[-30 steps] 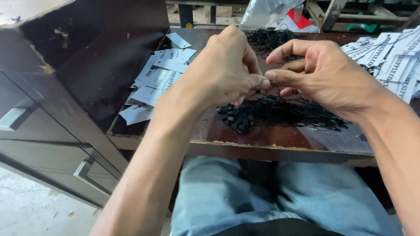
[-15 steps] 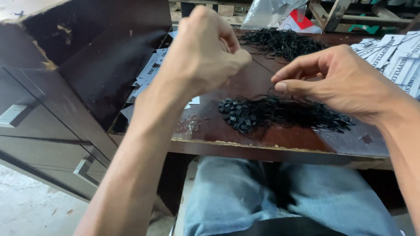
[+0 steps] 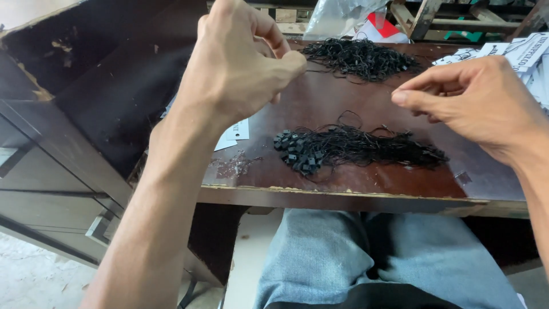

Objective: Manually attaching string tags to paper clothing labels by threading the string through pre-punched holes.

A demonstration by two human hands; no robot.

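Observation:
My left hand (image 3: 240, 63) is raised over the brown wooden board (image 3: 343, 186), fingers curled tight and thumb pressed to forefinger. My right hand (image 3: 474, 103) hovers at the right with thumb and forefinger pinched, pointing left. A very thin black cord, only faintly visible, seems stretched between the two pinches. Below them lies a bundle of black cords with small square black ends (image 3: 354, 149). A larger heap of the same black cords (image 3: 360, 57) sits at the far edge.
White printed paper tags (image 3: 514, 51) are stacked at the far right, and one more white tag (image 3: 237, 131) lies under my left forearm. A dark cabinet with drawers (image 3: 86, 131) stands at the left. A clear plastic bag (image 3: 337, 17) lies behind. My jeans-clad lap (image 3: 354, 257) is under the board.
My hands were touching at the fingertips over the bundle. They have since drawn apart, the left rising to the left and the right moving to the right.

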